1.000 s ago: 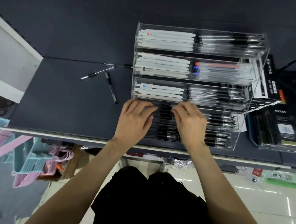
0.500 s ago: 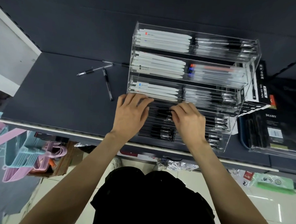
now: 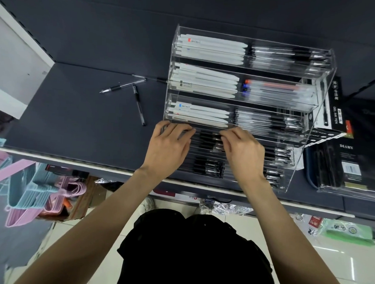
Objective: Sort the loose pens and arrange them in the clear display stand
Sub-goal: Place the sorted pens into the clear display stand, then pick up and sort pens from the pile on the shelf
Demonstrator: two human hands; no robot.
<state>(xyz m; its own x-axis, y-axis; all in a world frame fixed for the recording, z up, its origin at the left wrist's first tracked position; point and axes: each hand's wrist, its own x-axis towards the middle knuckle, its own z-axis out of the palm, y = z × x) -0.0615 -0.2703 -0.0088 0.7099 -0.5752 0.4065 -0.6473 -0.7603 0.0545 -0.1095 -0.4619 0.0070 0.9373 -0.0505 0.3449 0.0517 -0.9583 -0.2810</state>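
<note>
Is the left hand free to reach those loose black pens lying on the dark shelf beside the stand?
Probably yes: the left hand holds nothing visible, and open dark shelf separates it from the loose black pens.

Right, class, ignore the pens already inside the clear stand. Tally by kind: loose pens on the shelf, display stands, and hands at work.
Loose pens on the shelf: 3
Clear display stand: 1
Hands, the left hand and the right hand: 2
Total: 6
</note>
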